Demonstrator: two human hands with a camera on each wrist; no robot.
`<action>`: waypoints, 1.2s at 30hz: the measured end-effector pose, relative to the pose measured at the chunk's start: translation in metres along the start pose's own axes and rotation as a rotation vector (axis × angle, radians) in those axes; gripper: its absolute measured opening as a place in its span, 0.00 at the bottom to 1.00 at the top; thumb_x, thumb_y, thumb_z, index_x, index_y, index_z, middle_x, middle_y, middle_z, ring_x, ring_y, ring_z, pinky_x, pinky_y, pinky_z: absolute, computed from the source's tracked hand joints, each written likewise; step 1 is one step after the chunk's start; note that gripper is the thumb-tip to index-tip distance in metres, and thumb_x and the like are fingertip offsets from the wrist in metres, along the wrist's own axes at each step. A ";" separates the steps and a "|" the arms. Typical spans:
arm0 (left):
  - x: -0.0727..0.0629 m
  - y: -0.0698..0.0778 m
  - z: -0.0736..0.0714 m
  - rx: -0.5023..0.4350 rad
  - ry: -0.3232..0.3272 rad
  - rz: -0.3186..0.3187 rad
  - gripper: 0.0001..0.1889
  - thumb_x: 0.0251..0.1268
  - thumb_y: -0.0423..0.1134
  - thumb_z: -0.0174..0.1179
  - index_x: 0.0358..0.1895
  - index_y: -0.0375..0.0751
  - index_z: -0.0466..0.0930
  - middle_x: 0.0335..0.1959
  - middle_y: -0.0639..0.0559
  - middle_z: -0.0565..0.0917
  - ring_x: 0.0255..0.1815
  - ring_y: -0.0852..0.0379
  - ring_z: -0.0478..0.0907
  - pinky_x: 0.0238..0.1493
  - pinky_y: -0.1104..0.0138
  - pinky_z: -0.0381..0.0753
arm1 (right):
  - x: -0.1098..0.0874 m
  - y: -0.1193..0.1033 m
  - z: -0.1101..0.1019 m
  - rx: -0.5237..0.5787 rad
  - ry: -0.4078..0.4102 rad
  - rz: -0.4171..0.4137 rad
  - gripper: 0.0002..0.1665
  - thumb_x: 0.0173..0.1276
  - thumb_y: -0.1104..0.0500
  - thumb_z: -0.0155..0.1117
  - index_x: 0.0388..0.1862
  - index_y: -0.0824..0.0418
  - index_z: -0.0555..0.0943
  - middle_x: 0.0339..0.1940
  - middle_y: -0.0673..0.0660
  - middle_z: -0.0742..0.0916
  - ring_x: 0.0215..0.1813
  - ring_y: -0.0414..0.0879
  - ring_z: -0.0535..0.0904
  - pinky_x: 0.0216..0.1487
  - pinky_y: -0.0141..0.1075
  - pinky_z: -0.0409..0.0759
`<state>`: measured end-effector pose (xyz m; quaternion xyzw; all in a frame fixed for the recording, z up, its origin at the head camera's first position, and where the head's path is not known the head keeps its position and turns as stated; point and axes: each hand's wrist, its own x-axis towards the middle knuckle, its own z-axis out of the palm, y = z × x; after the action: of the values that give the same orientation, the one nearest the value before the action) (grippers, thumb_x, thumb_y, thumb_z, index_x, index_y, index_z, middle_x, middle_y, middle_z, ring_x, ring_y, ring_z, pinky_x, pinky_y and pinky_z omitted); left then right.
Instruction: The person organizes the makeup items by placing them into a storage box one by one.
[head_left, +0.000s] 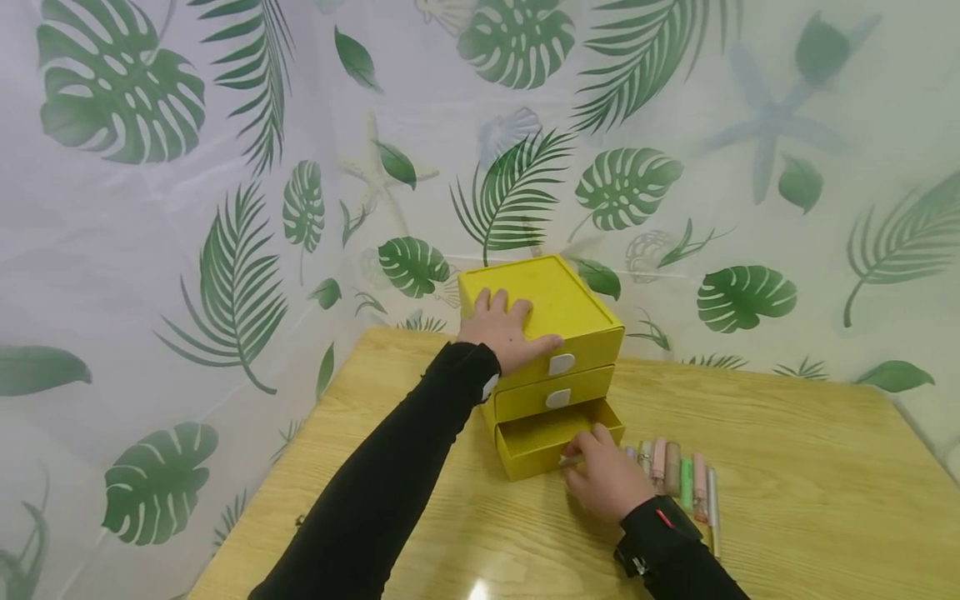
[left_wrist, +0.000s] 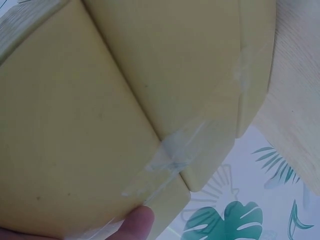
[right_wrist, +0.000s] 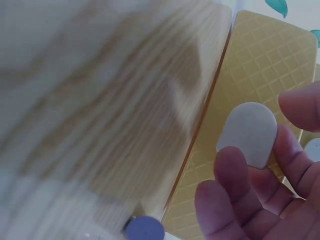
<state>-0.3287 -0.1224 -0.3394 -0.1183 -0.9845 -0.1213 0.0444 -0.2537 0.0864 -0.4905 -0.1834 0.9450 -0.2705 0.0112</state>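
A small yellow drawer unit [head_left: 551, 292] with three drawers stands on the table. Its bottom drawer [head_left: 521, 454] is pulled out, and the visible part of its inside holds nothing. My left hand [head_left: 504, 329] rests with spread fingers on the unit's top left front corner; its fingertip [left_wrist: 137, 222] shows at the yellow edge in the left wrist view. My right hand [head_left: 603, 475] is at the front of the bottom drawer. Its curled fingers [right_wrist: 232, 172] are around the white drawer handle [right_wrist: 248, 132] in the right wrist view.
To the right of the unit lies a row of several pens and markers, among them a green one [head_left: 686, 483] and a silver one [head_left: 713, 500]. The wooden table [head_left: 810, 467] meets a leaf-patterned backdrop [head_left: 315, 100] behind. A small dark object [head_left: 300, 521] lies at the left.
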 end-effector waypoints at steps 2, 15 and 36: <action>0.000 0.000 0.000 -0.007 0.004 0.004 0.44 0.65 0.76 0.47 0.77 0.53 0.65 0.78 0.41 0.60 0.80 0.37 0.49 0.70 0.45 0.65 | -0.005 0.001 -0.001 0.001 -0.002 -0.003 0.06 0.71 0.59 0.64 0.45 0.56 0.79 0.41 0.53 0.71 0.27 0.44 0.69 0.29 0.38 0.71; 0.011 -0.004 0.010 -0.003 -0.023 -0.020 0.46 0.62 0.79 0.46 0.78 0.57 0.63 0.79 0.44 0.58 0.80 0.39 0.47 0.71 0.44 0.63 | -0.037 -0.004 -0.002 -0.027 0.008 -0.014 0.09 0.68 0.60 0.68 0.45 0.54 0.79 0.40 0.52 0.72 0.28 0.41 0.69 0.25 0.34 0.69; 0.002 0.001 0.003 -0.014 -0.007 0.000 0.44 0.64 0.76 0.47 0.77 0.54 0.65 0.78 0.42 0.60 0.80 0.39 0.48 0.69 0.43 0.65 | -0.081 0.044 -0.054 0.072 -0.007 0.037 0.26 0.76 0.52 0.63 0.68 0.59 0.75 0.57 0.59 0.82 0.38 0.39 0.79 0.32 0.36 0.78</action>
<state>-0.3308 -0.1205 -0.3415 -0.1193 -0.9838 -0.1278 0.0403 -0.1995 0.1770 -0.4737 -0.1664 0.9379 -0.3034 0.0261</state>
